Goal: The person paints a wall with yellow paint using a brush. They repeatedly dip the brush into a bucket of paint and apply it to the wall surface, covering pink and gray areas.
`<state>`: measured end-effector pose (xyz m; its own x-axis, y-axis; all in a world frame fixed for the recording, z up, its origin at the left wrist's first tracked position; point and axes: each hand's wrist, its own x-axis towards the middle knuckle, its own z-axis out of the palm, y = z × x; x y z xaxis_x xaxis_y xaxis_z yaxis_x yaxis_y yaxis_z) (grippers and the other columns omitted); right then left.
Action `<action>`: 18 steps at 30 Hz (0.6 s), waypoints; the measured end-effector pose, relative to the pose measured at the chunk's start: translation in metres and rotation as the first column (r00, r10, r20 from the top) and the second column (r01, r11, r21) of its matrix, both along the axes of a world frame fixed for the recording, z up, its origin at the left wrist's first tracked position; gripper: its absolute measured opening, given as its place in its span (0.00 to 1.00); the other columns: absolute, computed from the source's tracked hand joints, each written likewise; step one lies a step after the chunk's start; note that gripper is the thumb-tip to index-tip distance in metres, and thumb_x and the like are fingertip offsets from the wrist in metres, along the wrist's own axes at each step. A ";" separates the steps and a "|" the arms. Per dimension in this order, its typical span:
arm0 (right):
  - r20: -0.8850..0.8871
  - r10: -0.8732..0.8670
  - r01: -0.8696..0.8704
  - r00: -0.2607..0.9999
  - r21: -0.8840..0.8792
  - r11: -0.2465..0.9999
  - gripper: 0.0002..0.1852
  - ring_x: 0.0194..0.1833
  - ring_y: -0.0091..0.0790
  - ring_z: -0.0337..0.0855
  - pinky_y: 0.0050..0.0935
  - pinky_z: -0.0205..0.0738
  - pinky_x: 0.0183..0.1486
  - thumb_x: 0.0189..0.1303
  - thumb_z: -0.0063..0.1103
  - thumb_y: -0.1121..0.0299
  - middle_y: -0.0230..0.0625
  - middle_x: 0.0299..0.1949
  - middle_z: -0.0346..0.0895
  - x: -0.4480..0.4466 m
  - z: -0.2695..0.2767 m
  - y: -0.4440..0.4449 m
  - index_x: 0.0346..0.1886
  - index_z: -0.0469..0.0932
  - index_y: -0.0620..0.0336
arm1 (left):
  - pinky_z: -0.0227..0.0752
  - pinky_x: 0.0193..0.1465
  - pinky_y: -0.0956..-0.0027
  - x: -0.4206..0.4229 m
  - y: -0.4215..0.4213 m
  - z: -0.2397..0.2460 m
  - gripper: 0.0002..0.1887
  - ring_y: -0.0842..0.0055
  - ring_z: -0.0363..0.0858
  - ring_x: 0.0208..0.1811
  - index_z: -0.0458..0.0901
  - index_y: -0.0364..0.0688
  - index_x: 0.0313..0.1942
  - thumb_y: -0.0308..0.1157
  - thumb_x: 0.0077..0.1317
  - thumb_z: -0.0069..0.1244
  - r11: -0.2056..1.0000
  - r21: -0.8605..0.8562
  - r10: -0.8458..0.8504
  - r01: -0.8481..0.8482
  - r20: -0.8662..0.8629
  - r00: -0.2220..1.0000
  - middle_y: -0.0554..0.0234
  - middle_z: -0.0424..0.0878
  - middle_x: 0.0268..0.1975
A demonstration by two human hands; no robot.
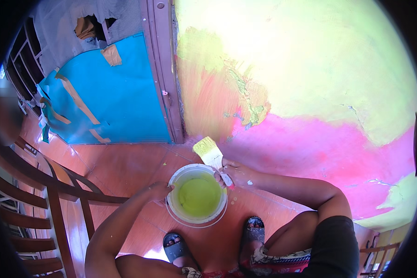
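Note:
In my right hand [239, 172] is a wide flat paintbrush [211, 155] with a white handle, its bristles coated in yellow-green paint. The brush tilts up and left above the far right rim of a white plastic bucket [195, 166]. Thin lime-green paint [199, 195] lies inside the bucket, and its wire handle [198, 227] hangs down on my side. My left hand [160, 191] grips the bucket's left rim, thumb over the edge. Ahead and to the right, the wall [299, 69] is yellow-green above and pink lower down, with cracked, rough patches near the door frame.
A purple-brown door frame [161, 69] borders a blue sheet [114, 97] patched with brown tape, under torn mesh [59, 38]. Wooden slatted furniture [55, 215] curves along the left. My sandalled feet [177, 246] rest on reddish floor tiles [125, 166]. At the far left is a blurred shape.

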<state>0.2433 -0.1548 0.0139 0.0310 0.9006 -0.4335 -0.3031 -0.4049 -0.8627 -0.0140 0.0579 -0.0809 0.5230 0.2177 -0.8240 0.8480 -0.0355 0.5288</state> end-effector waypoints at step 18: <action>0.000 -0.586 0.562 0.811 0.281 0.778 0.06 0.34 0.25 0.73 0.32 0.76 0.37 0.81 0.41 0.69 0.29 0.37 0.68 0.020 0.040 0.007 0.55 0.63 0.52 | 0.84 0.60 0.60 0.014 0.029 0.009 0.29 0.61 0.86 0.60 0.72 0.32 0.67 0.49 0.81 0.40 0.948 -0.129 -0.311 0.290 -0.204 0.928 0.43 0.83 0.62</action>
<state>0.2632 -0.1475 0.0535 0.6027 0.7812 -0.1627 -0.3307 0.0590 -0.9419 0.0000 0.0871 -0.0715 0.3563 -0.0061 -0.9344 0.9002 -0.2658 0.3450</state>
